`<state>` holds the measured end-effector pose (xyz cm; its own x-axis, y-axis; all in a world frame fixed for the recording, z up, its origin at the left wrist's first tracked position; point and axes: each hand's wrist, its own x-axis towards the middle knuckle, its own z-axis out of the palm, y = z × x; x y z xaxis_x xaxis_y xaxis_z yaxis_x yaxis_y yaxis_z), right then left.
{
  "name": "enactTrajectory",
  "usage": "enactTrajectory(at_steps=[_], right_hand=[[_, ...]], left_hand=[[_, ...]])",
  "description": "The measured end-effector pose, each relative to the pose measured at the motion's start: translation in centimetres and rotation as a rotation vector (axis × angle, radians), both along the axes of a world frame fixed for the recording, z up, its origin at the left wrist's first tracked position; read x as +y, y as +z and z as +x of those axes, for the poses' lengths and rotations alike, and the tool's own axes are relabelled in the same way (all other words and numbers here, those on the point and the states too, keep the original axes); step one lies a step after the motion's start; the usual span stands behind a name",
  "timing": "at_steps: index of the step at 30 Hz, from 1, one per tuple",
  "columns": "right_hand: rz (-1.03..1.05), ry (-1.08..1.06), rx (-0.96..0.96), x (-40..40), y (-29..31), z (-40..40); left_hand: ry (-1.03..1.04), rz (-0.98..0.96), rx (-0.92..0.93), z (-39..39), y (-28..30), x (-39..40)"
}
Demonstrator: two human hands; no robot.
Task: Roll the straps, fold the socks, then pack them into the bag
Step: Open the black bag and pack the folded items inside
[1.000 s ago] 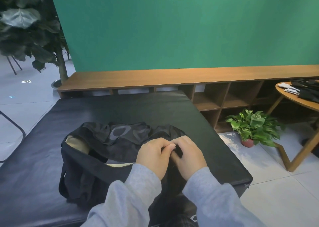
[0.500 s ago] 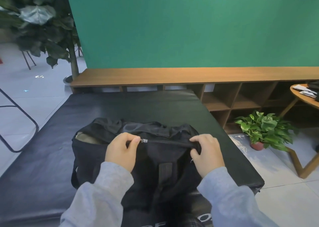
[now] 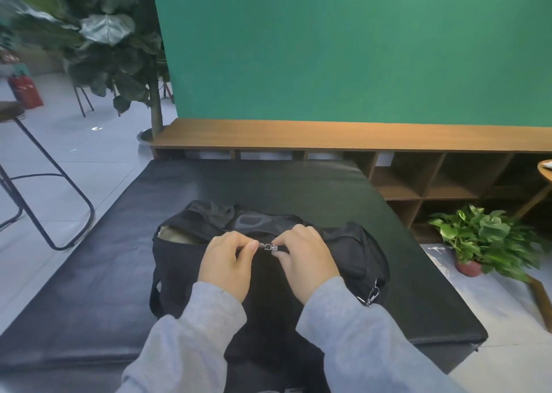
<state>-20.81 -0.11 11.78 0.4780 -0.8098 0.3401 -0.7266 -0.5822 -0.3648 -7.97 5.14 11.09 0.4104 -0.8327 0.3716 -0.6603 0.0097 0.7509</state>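
Observation:
A black duffel bag [image 3: 352,252] lies on the black padded mat [image 3: 268,183] in front of me. Its silver zipper slider [image 3: 271,246] sits mid-way along the top. My left hand [image 3: 228,265] pinches the pull tab just left of the slider. Curled fingers of my right hand [image 3: 307,262] grip the bag's top seam right beside the slider. The left end of the bag gapes, showing beige lining [image 3: 173,233]. A metal clip [image 3: 370,295] hangs at the bag's right end. No straps or socks are in sight.
A low wooden shelf unit [image 3: 358,137] runs behind the mat under a green wall. A potted plant [image 3: 481,237] stands on the floor to the right, a black metal stool [image 3: 38,183] and a tall leafy tree [image 3: 119,49] to the left.
My right hand has come in from the bag's right end to the slider, so both hands now meet at mid-bag. The view has shifted right and closer.

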Motion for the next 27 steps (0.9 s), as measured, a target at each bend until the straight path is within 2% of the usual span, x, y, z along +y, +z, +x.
enactTrajectory(at_steps=[2, 6, 11, 15, 24, 27], right_hand=[[0.012, -0.007, -0.045, 0.1, -0.2, -0.2], [0.032, -0.058, -0.148, -0.4, -0.6, -1.3], [0.087, -0.104, -0.198, -0.7, -1.2, -1.8], [0.113, -0.127, -0.231, -0.8, -1.7, -1.9], [0.155, -0.179, -0.259, -0.4, -2.1, -2.6], [0.176, -0.197, -0.258, -0.3, -2.0, -2.6]], left_hand=[[0.018, 0.003, -0.007, 0.6, -0.1, 0.1], [0.139, 0.01, 0.097, 3.3, -0.1, -0.1], [0.26, -0.047, -0.037, 7.7, -0.6, 0.3], [0.364, -0.002, -0.023, 10.8, -1.2, 0.6], [0.454, 0.191, 0.105, 14.8, -3.1, -0.3], [0.417, 0.173, 0.136, 13.7, -3.7, -0.7]])
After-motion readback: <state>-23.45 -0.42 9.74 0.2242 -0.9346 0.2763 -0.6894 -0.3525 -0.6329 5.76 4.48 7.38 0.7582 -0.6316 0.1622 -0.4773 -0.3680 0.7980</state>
